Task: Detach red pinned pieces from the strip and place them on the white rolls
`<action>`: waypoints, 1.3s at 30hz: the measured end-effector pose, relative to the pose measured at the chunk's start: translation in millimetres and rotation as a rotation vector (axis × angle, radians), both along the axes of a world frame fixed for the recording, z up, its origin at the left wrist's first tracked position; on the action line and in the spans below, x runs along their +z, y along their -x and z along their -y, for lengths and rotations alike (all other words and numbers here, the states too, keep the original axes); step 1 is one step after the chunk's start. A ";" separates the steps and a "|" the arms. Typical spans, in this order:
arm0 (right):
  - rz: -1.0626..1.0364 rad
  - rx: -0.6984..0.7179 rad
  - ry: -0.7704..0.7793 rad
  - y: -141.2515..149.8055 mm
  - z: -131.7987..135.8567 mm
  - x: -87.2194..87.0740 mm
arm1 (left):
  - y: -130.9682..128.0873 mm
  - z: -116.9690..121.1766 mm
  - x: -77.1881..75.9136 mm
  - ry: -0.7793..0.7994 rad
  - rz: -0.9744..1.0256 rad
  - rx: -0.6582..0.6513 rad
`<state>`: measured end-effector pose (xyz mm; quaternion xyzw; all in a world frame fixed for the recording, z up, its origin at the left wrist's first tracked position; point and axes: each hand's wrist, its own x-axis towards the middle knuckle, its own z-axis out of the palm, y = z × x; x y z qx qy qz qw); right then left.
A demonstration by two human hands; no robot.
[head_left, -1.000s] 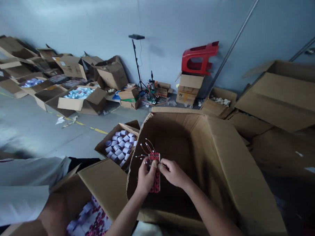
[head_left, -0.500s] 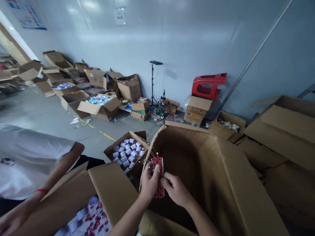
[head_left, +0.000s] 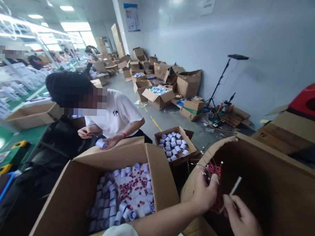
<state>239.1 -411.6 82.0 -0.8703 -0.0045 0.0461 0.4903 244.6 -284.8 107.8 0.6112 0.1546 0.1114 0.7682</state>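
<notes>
My left hand [head_left: 205, 193] is closed around a red strip of small parts [head_left: 214, 171] with thin white-tipped wires sticking out of its top. It holds the strip over the edge of a big open cardboard box [head_left: 271, 185]. My right hand [head_left: 243, 219] sits just right of it, fingers pinched on a thin white stick [head_left: 232, 191]. In front of me on the left stands another open carton [head_left: 114, 158] filled with small white rolls and red pieces [head_left: 128, 193].
A co-worker in a white shirt [head_left: 116, 112] bends over the carton's far side holding a white roll [head_left: 101, 143]. A small box of white rolls [head_left: 173, 146] sits on the floor behind. Cartons line the wall, with a black stand [head_left: 222, 77] and red stool [head_left: 308, 98].
My view has swung left, bringing the co-worker and the carton of rolls into sight. My right hand has drawn away from the red strip and now pinches a white stick.
</notes>
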 end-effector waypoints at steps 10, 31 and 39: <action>-0.012 -0.161 -0.274 -16.0 -22.8 23.0 | 28.8 -91.9 4.3 0.550 -0.083 0.145; 0.160 0.067 0.514 -139.8 -99.4 28.1 | 99.8 -194.9 -18.3 0.642 -0.232 0.500; -0.107 0.437 0.108 -65.7 -145.5 49.5 | 85.0 -175.4 -17.2 0.587 -0.197 0.374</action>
